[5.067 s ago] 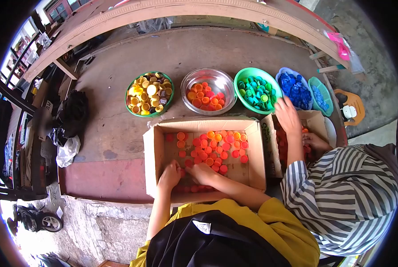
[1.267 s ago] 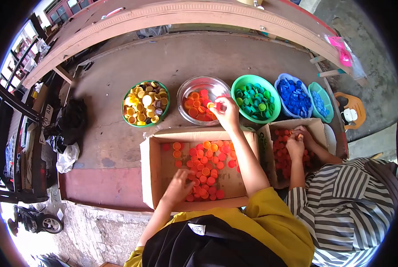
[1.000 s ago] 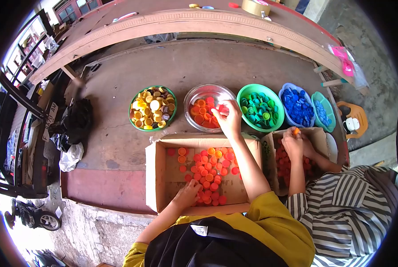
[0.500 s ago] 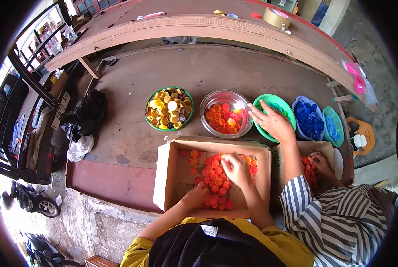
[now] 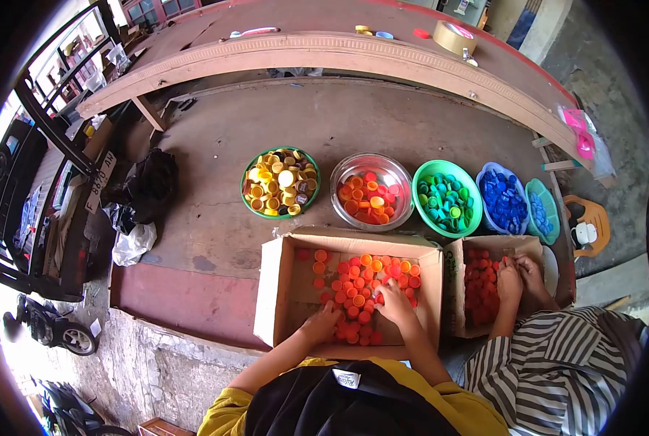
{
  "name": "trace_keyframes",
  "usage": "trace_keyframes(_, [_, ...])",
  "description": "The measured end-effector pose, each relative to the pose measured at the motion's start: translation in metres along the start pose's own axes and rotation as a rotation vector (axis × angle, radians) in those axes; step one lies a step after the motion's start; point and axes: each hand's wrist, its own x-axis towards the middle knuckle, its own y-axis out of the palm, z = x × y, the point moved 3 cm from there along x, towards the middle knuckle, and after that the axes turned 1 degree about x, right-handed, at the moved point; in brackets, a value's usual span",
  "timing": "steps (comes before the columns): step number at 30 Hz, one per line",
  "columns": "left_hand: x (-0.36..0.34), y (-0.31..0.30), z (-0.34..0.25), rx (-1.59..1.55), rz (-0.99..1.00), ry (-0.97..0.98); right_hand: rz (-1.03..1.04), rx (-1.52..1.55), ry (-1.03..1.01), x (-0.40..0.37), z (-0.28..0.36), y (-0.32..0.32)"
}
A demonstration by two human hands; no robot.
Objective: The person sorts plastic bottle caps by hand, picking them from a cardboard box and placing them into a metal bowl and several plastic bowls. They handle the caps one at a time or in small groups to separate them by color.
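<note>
- Head view: a green basket (image 5: 244, 192) of yellow caps (image 5: 286, 179) sits beyond the left hand (image 5: 322, 321), off to its left.
- That hand reaches down with curled fingers to the near-left edge of a loose pile; whether it pinches anything cannot be told.
- The pile's red and orange caps (image 5: 353, 300) lie between and ahead of the hands, in a cardboard box (image 5: 271, 291); lifting top ones first would likely disturb fewest neighbors.
- Straight beyond the hands, past the box's far wall, stands a metal bowl (image 5: 397, 175) of similar caps.
- The right hand (image 5: 397, 302), apart from the left, angles bent fingers into the pile; its grip is unclear. A light fingertip pinch should suit such shallow pieces.
- Farther right, a co-worker's hands (image 5: 510, 282) work close together over a smaller box (image 5: 454, 288).
</note>
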Motion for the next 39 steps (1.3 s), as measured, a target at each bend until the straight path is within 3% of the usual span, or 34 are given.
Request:
trace_keyframes(4, [0.001, 0.003, 0.004, -0.028, -0.014, -0.008, 0.014, -0.073, -0.061, -0.003, -0.005, 0.003])
trace_keyframes(7, [0.002, 0.003, 0.005, -0.057, -0.032, -0.032, 0.071, -0.012, 0.036, -0.005, 0.003, -0.005])
trace_keyframes(11, [0.003, 0.002, 0.006, -0.142, -0.035, -0.052, 0.001, 0.096, -0.028, -0.008, 0.008, -0.006])
trace_keyframes(14, [-0.005, -0.037, -0.019, -0.148, -0.051, -0.079, -0.019, 0.162, -0.133, -0.006, 0.020, -0.015])
trace_keyframes(17, [-0.002, -0.044, -0.022, -0.361, -0.317, -0.034, -0.046, 0.261, -0.199, -0.006, 0.040, -0.025])
trace_keyframes(20, [0.008, -0.048, -0.019, -0.717, -0.237, -0.109, 0.088, 0.294, -0.122, -0.012, 0.078, -0.049])
trace_keyframes(23, [0.010, -0.068, -0.040, -1.076, -0.057, -0.204, 0.045, 0.312, -0.225, -0.011, 0.082, -0.030])
trace_keyframes(24, [0.012, -0.065, -0.038, -1.099, -0.079, -0.194, -0.085, 0.272, -0.318, -0.013, 0.086, -0.028])
trace_keyframes(32, [0.020, -0.047, -0.024, -1.200, -0.175, -0.116, 0.061, 0.345, -0.184, -0.016, 0.097, -0.032])
trace_keyframes(34, [0.022, -0.048, -0.025, -1.246, -0.192, -0.107, -0.034, 0.362, -0.270, -0.015, 0.095, -0.027])
trace_keyframes(39, [0.023, -0.048, -0.031, -1.344, -0.128, -0.125, -0.056, 0.320, -0.264, -0.019, 0.089, -0.018])
